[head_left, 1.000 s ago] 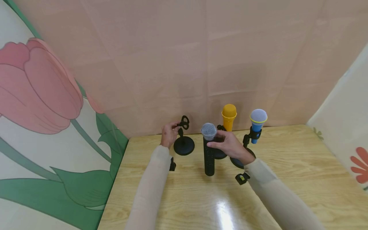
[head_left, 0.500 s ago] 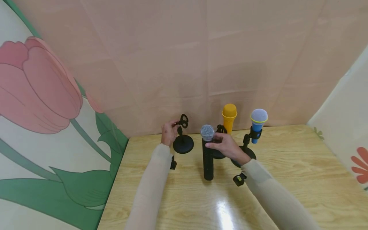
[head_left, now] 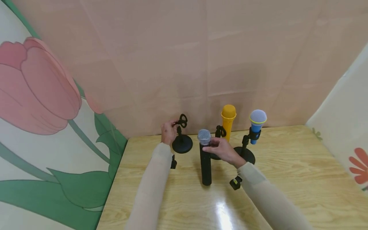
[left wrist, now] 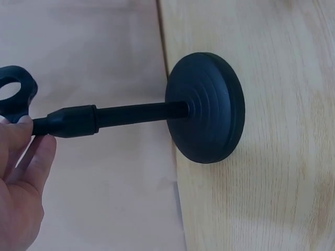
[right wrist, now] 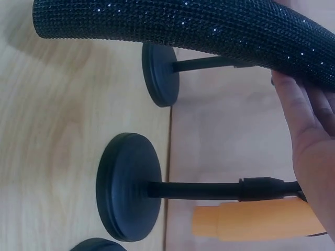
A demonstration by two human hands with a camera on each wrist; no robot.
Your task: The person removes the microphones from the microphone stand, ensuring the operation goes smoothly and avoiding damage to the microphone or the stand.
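Pinching the clip end of the empty stand (head_left: 181,140) with the left hand (head_left: 168,132), near the bench (head_left: 287,179) back edge; gripping the black microphone (head_left: 205,161) just under its grille with the right hand (head_left: 221,149), upright beside the orange microphone (head_left: 228,119)

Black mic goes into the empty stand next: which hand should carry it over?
Probably the right hand: it already grips the black mic just below its head. The left hand pinches the clip of the empty stand and looks placed to steady it.
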